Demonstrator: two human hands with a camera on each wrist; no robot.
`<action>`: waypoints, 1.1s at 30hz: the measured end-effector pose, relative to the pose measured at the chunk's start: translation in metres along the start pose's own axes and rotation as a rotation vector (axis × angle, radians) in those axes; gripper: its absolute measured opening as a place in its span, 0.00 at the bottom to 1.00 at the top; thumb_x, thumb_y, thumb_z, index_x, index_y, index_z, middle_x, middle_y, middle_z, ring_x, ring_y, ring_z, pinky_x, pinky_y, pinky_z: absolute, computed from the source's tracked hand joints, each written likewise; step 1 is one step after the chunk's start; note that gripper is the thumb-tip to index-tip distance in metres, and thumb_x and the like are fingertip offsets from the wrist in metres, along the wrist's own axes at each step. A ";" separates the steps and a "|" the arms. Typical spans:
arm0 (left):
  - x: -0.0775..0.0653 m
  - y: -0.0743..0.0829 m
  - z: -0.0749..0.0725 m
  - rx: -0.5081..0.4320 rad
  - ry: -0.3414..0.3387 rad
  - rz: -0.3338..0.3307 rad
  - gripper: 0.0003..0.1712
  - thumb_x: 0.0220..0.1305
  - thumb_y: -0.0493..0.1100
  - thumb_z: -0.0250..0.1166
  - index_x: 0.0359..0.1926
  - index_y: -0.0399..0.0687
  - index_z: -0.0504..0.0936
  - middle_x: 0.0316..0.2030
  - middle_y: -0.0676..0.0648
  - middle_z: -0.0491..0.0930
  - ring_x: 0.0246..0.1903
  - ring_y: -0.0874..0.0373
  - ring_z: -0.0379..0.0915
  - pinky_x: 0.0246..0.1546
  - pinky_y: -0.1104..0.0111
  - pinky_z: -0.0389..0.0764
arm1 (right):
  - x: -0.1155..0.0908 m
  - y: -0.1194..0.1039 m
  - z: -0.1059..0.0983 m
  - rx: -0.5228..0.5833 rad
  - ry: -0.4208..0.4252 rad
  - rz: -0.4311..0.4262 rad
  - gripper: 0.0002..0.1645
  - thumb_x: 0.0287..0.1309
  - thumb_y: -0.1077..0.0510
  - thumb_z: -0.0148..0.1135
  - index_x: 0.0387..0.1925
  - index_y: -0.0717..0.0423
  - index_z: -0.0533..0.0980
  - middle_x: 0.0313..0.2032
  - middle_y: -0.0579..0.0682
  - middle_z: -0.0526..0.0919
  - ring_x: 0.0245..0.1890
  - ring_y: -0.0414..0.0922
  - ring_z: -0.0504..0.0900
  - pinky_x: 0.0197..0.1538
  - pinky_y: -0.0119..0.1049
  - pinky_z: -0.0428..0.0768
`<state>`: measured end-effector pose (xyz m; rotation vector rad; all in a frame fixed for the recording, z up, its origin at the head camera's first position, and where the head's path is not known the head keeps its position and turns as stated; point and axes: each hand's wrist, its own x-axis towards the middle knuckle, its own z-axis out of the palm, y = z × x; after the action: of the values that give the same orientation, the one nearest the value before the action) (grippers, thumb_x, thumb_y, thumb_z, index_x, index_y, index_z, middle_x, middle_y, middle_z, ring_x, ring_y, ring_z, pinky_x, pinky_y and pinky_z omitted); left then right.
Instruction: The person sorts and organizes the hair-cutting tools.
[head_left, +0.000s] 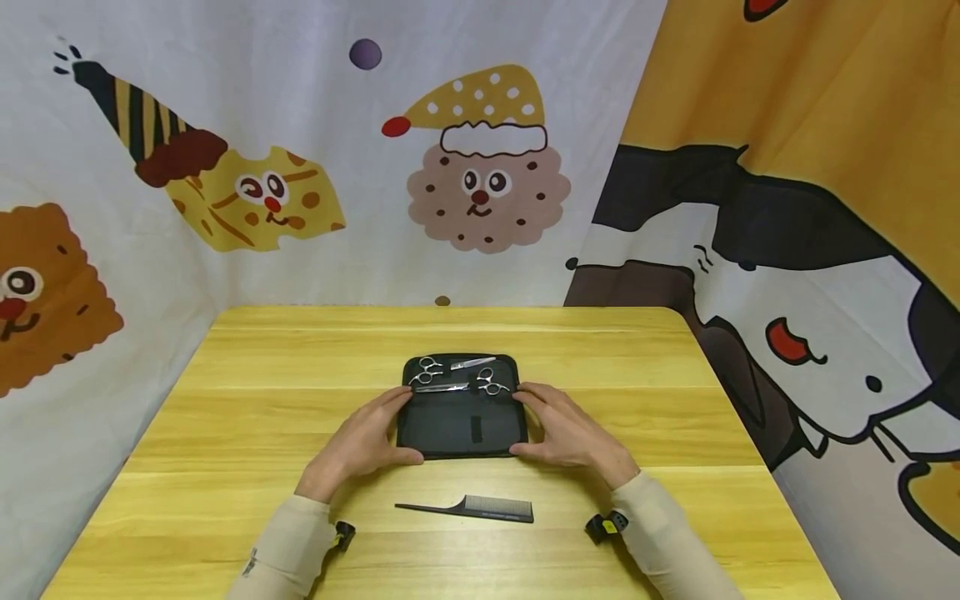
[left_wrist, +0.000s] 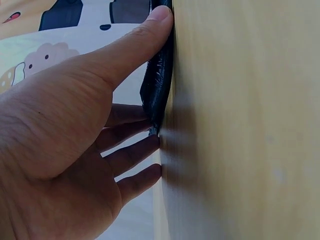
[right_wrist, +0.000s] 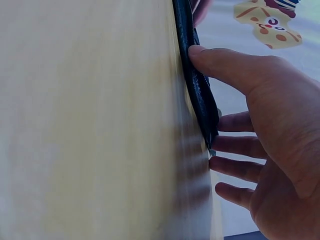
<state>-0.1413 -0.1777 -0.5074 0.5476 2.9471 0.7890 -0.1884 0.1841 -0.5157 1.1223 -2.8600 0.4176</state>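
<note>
A black zip case (head_left: 450,421) lies unfolded flat on the table. Metal hair scissors (head_left: 492,387) are tucked into its far half, finger rings showing at left and right; a second pair of scissors (head_left: 429,372) lies beside them. My left hand (head_left: 367,437) touches the case's left side, thumb at the near corner and fingers stretched along the edge. On the opposite side my right hand (head_left: 562,429) rests likewise, its thumb (right_wrist: 215,57) against the near edge. In the left wrist view the lower fingertips reach the tabletop. A black rat-tail comb (head_left: 495,508) lies in front of the case.
The wooden table (head_left: 262,358) extends around the case. A cartoon-printed curtain (head_left: 300,75) hangs behind and along both sides. A small black device (head_left: 603,527) is strapped at the right wrist, and a similar device (head_left: 343,536) at the left.
</note>
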 end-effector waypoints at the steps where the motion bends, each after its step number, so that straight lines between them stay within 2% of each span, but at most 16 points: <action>1: 0.000 0.000 0.000 0.001 0.002 0.002 0.68 0.41 0.65 0.83 0.76 0.33 0.66 0.75 0.39 0.62 0.70 0.43 0.60 0.69 0.48 0.67 | 0.000 0.000 0.000 0.000 -0.002 0.005 0.58 0.50 0.26 0.69 0.71 0.61 0.72 0.71 0.60 0.69 0.70 0.52 0.64 0.73 0.49 0.65; 10: -0.005 0.001 -0.005 -0.002 0.029 0.027 0.67 0.44 0.66 0.81 0.77 0.34 0.65 0.75 0.38 0.62 0.71 0.43 0.59 0.69 0.47 0.66 | 0.001 -0.002 0.000 0.002 -0.018 0.025 0.58 0.51 0.25 0.69 0.71 0.59 0.72 0.72 0.58 0.68 0.70 0.50 0.64 0.72 0.48 0.66; 16: -0.013 0.009 -0.011 0.002 0.126 0.145 0.51 0.56 0.60 0.77 0.74 0.40 0.71 0.71 0.39 0.69 0.68 0.44 0.64 0.66 0.46 0.71 | 0.000 -0.002 -0.001 0.003 -0.023 0.041 0.58 0.50 0.24 0.69 0.71 0.57 0.72 0.72 0.55 0.68 0.70 0.49 0.64 0.72 0.48 0.66; 21: -0.022 0.022 -0.015 0.033 0.176 0.229 0.44 0.60 0.61 0.74 0.73 0.47 0.74 0.70 0.44 0.71 0.68 0.49 0.65 0.66 0.49 0.72 | 0.000 -0.002 -0.002 0.006 -0.027 0.055 0.58 0.49 0.24 0.69 0.72 0.57 0.72 0.72 0.55 0.68 0.70 0.49 0.65 0.72 0.47 0.66; 24: -0.029 0.029 -0.014 0.060 0.189 0.287 0.41 0.61 0.61 0.73 0.70 0.48 0.77 0.69 0.45 0.72 0.67 0.50 0.66 0.65 0.50 0.74 | -0.001 -0.002 -0.002 0.010 -0.041 0.066 0.58 0.50 0.24 0.68 0.72 0.57 0.71 0.72 0.54 0.68 0.70 0.49 0.64 0.72 0.47 0.66; 28: -0.037 0.037 -0.010 0.070 0.183 0.378 0.35 0.62 0.58 0.74 0.64 0.45 0.82 0.64 0.44 0.76 0.63 0.51 0.69 0.62 0.51 0.76 | -0.001 -0.002 -0.001 0.013 -0.048 0.073 0.58 0.50 0.24 0.68 0.73 0.56 0.71 0.73 0.54 0.67 0.71 0.48 0.64 0.72 0.47 0.66; 33: -0.045 0.044 -0.005 0.096 0.150 0.403 0.27 0.60 0.55 0.75 0.56 0.45 0.85 0.57 0.46 0.81 0.58 0.55 0.73 0.60 0.55 0.78 | 0.000 -0.001 -0.001 0.007 -0.041 0.072 0.58 0.50 0.24 0.68 0.73 0.55 0.71 0.73 0.52 0.67 0.70 0.48 0.64 0.72 0.47 0.67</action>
<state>-0.0851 -0.1599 -0.4840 1.1645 3.0636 0.7449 -0.1874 0.1837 -0.5145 1.0430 -2.9440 0.4127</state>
